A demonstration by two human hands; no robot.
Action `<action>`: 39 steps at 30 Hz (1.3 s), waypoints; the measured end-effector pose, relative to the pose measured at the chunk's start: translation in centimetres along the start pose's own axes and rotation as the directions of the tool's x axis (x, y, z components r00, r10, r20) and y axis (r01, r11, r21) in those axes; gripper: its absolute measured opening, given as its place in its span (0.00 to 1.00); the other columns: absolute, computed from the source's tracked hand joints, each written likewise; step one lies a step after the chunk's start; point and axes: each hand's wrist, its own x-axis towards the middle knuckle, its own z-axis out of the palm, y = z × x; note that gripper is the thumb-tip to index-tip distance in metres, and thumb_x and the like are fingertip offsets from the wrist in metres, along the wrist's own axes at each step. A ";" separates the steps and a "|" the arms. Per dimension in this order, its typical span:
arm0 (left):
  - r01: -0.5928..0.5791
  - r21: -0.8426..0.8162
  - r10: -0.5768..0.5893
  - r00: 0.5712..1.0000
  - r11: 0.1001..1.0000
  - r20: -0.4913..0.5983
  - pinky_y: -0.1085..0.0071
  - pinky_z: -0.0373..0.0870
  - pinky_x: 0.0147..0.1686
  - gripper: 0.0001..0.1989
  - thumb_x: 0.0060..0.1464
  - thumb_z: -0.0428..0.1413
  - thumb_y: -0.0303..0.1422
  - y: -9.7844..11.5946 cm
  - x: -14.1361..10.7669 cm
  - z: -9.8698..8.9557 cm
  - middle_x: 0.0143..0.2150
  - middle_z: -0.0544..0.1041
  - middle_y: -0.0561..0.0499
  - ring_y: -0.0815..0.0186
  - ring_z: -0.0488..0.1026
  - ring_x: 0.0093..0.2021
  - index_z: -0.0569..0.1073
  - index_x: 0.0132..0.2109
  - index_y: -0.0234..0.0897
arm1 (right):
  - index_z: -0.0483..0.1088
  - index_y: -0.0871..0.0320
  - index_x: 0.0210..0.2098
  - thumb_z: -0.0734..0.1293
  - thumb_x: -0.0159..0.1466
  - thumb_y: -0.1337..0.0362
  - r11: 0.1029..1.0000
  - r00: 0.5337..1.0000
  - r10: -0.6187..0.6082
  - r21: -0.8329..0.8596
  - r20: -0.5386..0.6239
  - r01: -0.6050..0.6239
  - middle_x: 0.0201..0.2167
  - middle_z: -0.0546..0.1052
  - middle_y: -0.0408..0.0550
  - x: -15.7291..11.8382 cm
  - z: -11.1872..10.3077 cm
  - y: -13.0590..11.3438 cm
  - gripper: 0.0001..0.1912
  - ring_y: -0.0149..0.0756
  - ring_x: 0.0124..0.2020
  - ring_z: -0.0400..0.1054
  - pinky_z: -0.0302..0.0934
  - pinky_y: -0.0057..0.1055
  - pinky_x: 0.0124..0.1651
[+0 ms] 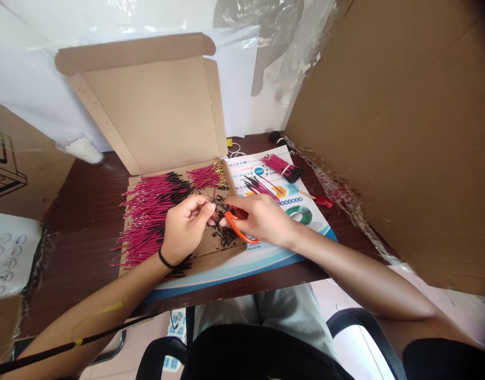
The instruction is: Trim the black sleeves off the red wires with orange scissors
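One open carton (147, 105) of plain brown corrugated cardboard, lid standing upright, matte with creased flaps.

Inside the carton, left side: many thin red wires (145, 216), glossy and straight, spread in a loose fan, with black ends crowded toward the middle.
Inside the carton, back edge: a smaller sheaf of red wires with brass-coloured tips (206, 177).
Inside the carton, centre floor: a scatter of crumbly black clippings (226, 236).

Above the carton's centre: left hand (184, 227), black wristband (165, 259) at the wrist, thumb and forefinger closed tight on a thin dark wire end (212, 203).
Above the carton's front right corner: right hand (262, 219), fingers through the loops of orange plastic scissors (235, 226), handles drawn narrow, blades just beside the left fingertips. Whether the blades bite the wire cannot be told.

Right of the carton: a glossy blue-and-white printed sheet (305, 214), carrying a banded bundle of black-ended red wires (282, 168) and a looser bunch (261, 189). Just past the sheet lies a red-handled tool (323, 201).

Under the carton: a dark wood table (84, 211).
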 end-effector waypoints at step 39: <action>-0.021 0.064 0.022 1.000 0.998 -0.013 0.78 0.63 0.20 0.10 0.55 0.55 0.38 -0.2 0.0 -0.3 0.23 0.71 0.54 0.74 0.65 0.19 0.69 0.30 0.36 | 0.75 0.57 0.39 0.65 0.61 0.50 0.999 0.999 0.025 -0.047 -0.026 -0.026 0.23 0.74 0.44 0.1 0.3 0.3 0.17 0.30 0.25 0.64 0.49 0.28 0.29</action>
